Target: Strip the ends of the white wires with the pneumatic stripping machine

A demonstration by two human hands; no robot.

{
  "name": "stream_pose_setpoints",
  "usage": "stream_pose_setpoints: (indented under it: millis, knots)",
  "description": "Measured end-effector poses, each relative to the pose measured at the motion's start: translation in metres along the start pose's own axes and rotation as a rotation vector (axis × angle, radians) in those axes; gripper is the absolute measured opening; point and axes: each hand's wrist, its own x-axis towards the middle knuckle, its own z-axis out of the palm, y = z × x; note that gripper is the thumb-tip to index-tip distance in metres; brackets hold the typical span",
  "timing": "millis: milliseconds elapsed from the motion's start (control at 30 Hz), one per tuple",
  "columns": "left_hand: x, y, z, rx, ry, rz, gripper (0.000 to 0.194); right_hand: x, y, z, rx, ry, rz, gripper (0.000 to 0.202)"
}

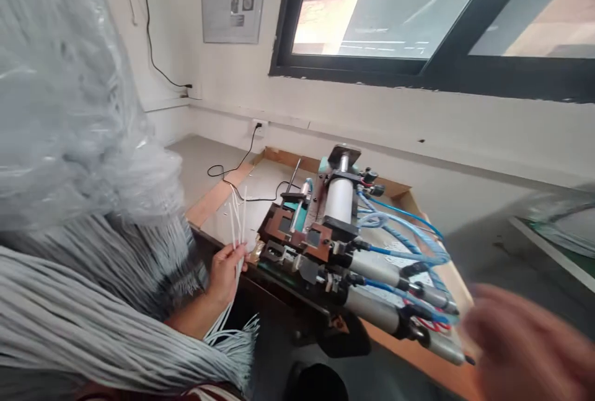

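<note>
My left hand [227, 272] is closed round a few thin white cables [237, 218], whose ends point up and fan apart above the fingers. Just right of that hand stands a pneumatic machine [320, 233] with metal cylinders, brown plates and blue air hoses. A thick bundle of grey-white cables [116, 333] lies across my left forearm. At the lower right, away from the machine, my right hand [520, 342] is smeared by motion, and its fingers cannot be made out clearly.
Clear plastic wrap [83, 110] covers hanging cables at the left. The machine sits in a wood-edged tray [216, 202] by the wall. A black cord [242, 156] runs from a wall socket. A shelf [553, 252] stands at the right, and a stool [320, 382] below.
</note>
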Motion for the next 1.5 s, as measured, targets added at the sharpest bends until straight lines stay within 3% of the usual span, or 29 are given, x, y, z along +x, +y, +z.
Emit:
stream_pose_setpoints:
  millis: [100,167,267,367,433,567,733,1000,1233,1400,1500]
  knots:
    - [-0.033,0.001,-0.004,-0.022,-0.129,-0.04,0.024,-0.078,0.015,0.042,-0.114,-0.685,-0.072,0.025]
    - [-0.051,0.002,-0.009,-0.01,-0.217,-0.077,0.019,-0.109,0.019,0.075,-0.053,-0.783,-0.075,0.03]
    - [-0.064,0.002,-0.018,0.066,-0.342,-0.094,0.012,-0.122,0.02,0.11,0.073,-0.756,0.003,0.031]
    - [-0.064,0.002,-0.024,0.163,-0.424,-0.078,0.01,-0.122,0.022,0.122,0.221,-0.774,0.102,0.026]
    - [-0.061,0.002,-0.026,0.163,-0.404,-0.098,0.013,-0.124,0.027,0.124,0.316,-0.759,0.181,0.025]
    - [-0.055,0.002,-0.026,0.091,-0.311,-0.087,0.015,-0.129,0.045,0.123,0.446,-0.612,0.385,0.023]
    - [-0.052,0.005,-0.025,0.133,-0.332,0.006,0.015,-0.129,0.059,0.121,0.525,-0.551,0.532,0.025]
    - [-0.05,0.001,-0.026,0.186,-0.33,0.02,0.016,-0.12,0.05,0.122,0.616,-0.584,0.648,0.023]
    - [-0.05,-0.005,-0.032,0.296,-0.419,0.032,0.016,-0.118,0.05,0.126,0.674,-0.569,0.732,0.022]
    - [-0.056,-0.005,-0.033,0.426,-0.531,0.047,0.018,-0.12,0.047,0.129,0.79,-0.769,0.832,0.029]
    - [-0.059,-0.006,-0.035,0.467,-0.571,0.054,0.02,-0.124,0.045,0.128,0.71,-0.758,0.75,0.031]
